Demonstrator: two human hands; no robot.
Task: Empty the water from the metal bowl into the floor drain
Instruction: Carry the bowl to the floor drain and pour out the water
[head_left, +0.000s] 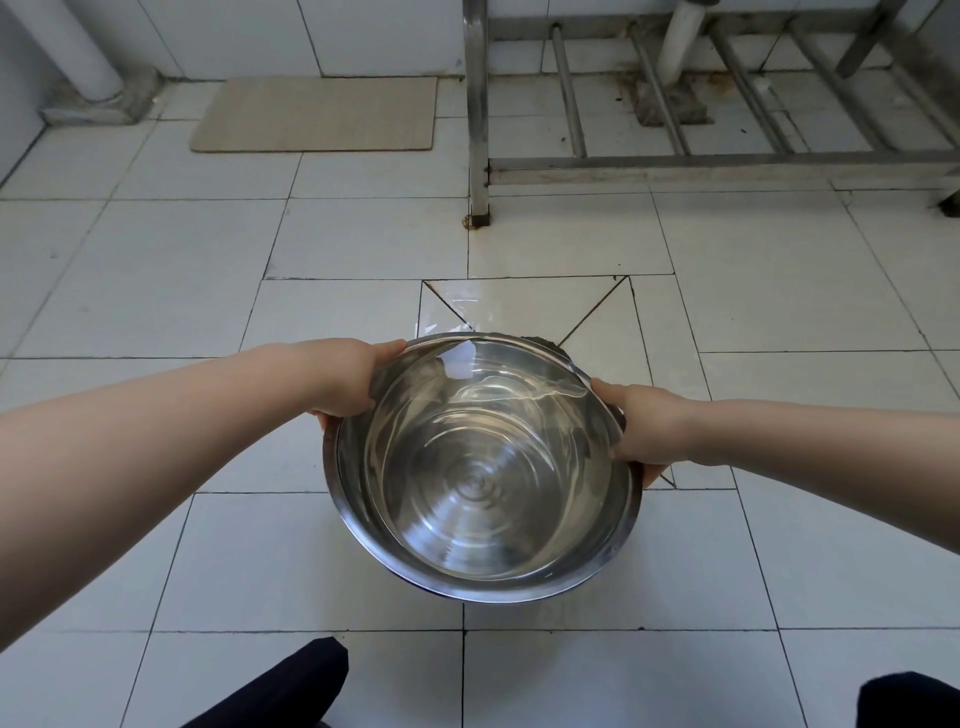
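A large round metal bowl (480, 467) with clear, rippling water in it hangs above the white tiled floor in the middle of the view. My left hand (347, 378) grips its rim at the far left and my right hand (647, 428) grips the rim at the right. The bowl tilts away from me, its far edge lower. Beyond that edge lies a floor square with diagonal cut lines; a dark bit of the floor drain (540, 341) shows just past the rim, the rest hidden by the bowl. A thin sheet of water (451, 312) glistens on the tile there.
A steel rack (717, 163) with a leg (479, 156) stands at the back right, a white pipe (680, 41) behind it. A beige mat (318, 113) lies at the back left by another pipe (78, 52). My dark-clothed knees (291, 691) are at the bottom edge.
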